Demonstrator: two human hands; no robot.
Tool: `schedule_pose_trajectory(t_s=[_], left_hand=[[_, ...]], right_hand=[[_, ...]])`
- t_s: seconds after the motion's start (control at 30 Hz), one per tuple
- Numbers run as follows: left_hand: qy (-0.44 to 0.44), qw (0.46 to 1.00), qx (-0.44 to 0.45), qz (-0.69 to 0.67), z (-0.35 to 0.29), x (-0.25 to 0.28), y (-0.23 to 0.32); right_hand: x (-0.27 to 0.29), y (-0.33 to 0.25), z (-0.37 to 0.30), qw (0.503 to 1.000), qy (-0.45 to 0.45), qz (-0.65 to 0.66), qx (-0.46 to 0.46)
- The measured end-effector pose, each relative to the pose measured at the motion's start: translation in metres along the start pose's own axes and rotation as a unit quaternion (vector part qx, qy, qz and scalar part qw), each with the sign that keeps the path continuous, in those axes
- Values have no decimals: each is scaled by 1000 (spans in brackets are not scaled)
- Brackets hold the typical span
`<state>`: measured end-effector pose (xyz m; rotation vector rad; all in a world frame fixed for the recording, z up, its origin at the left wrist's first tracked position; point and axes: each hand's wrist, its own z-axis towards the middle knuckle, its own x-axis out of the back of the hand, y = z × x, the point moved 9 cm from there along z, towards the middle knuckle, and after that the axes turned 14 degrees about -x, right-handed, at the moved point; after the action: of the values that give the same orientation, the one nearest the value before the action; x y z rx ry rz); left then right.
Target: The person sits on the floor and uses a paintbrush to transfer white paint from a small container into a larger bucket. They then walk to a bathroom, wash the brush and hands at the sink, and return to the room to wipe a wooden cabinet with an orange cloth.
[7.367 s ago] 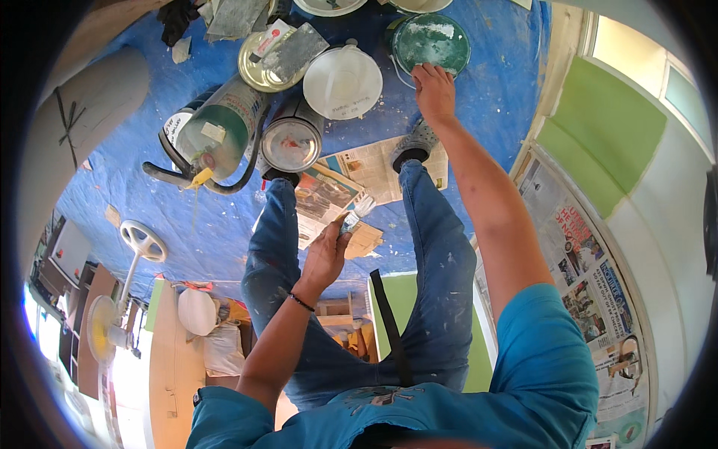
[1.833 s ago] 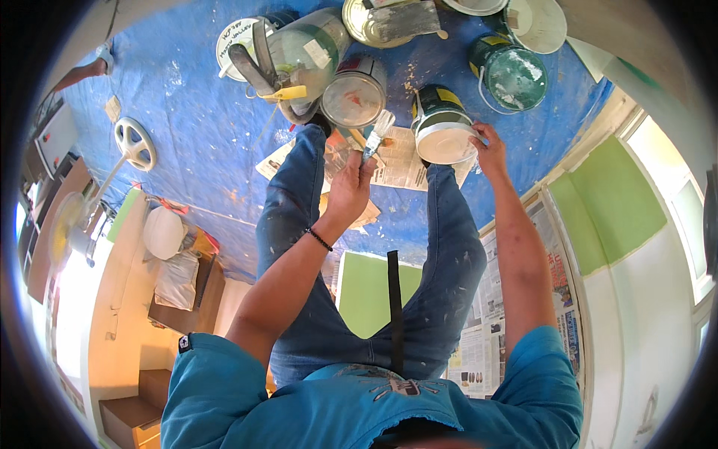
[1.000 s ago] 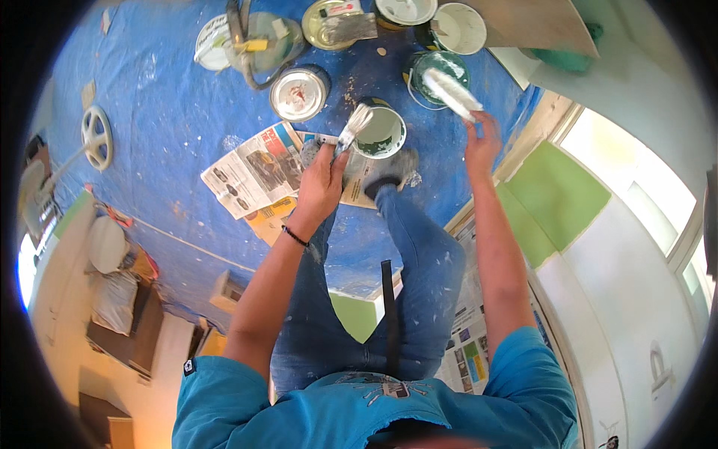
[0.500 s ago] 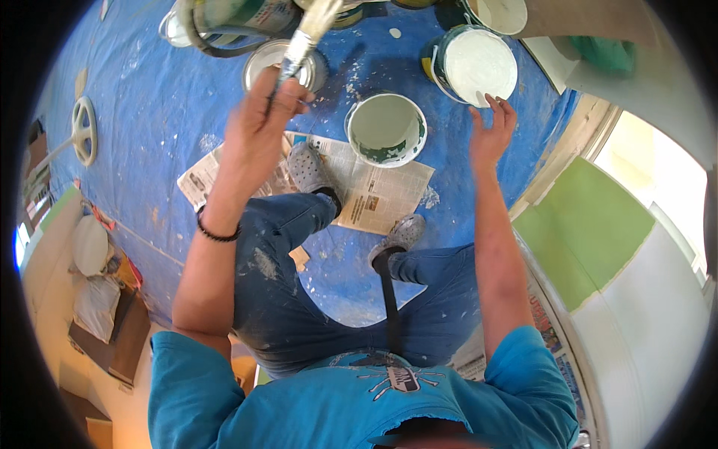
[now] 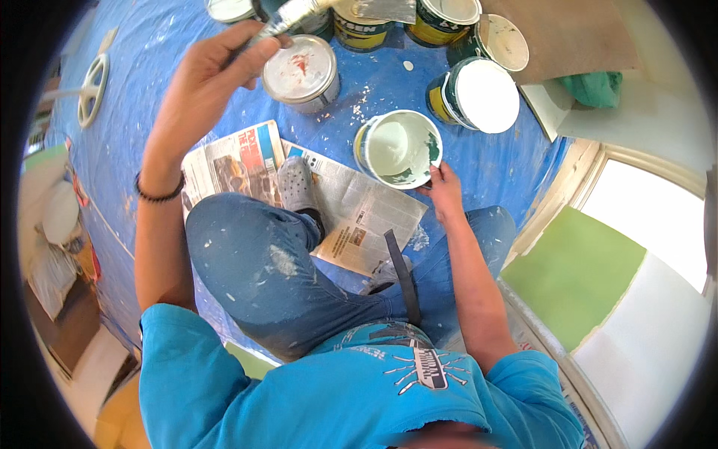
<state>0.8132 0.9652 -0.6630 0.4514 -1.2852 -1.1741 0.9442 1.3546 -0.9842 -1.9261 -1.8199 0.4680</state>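
Head camera, with an open bucket (image 5: 419, 131) at centre, at the far edge of the newspaper (image 5: 366, 217) in this view, pale inside with dark green patches along its wall; impossible to tell whether standing level or slightly tipped. At its near right rim, the right hand (image 5: 443, 193), fingers bent close together against the edge; thumb hidden, so no telling how firm the hold. Just changed: right hand off the white lid (image 5: 486, 96) and onto the open bucket, meaning, as a judgement, lid handling done for now and the bucket held in place, with both hands busy at once. Well apart, up and to the left, the left hand (image 5: 228, 60), thumb and fingers pinching the handle of a paintbrush (image 5: 292, 13), bristle end cut off by the upper edge of the view. Compared with a second ago: lid then in the right fingers, tilted and blurred, now lying over the yellow-and-dark bucket (image 5: 437, 105) to the right; brush then beside the open bucket's mouth, now carried away to the upper left; legs now folded lower, apparently into a crouch. Farther out, a closed can (image 5: 301, 69) with a reddish smear on top, more buckets (image 5: 359, 34) along the upper edge, and a speckled blue sheet (image 5: 127, 90) underneath.
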Motion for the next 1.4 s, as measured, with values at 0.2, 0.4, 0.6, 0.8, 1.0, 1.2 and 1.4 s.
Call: schedule_pose_trajectory(t_s=[0.2,0.4,0.6,0.8,1.0,1.2,1.4], left_hand=[[-114,988,107,-3,-93,-89,-119],[-172,974,133,62,-128,-192,-214],[-184,963,180,75,-138,-226,-255],[-192,960,190,73,-145,-239,-262],[-197,963,167,80,-137,-250,-255],[-215,962,160,46,-143,-262,-242],[-200,973,114,-11,-129,-262,-206]], right_hand=[[50,26,7,996,-6,44,-78],[65,33,24,991,-36,77,-104],[69,32,20,992,-28,75,-97],[72,36,20,991,-17,92,-97],[68,37,14,992,-10,84,-97],[64,32,14,993,-5,85,-87],[67,34,15,993,2,85,-85]])
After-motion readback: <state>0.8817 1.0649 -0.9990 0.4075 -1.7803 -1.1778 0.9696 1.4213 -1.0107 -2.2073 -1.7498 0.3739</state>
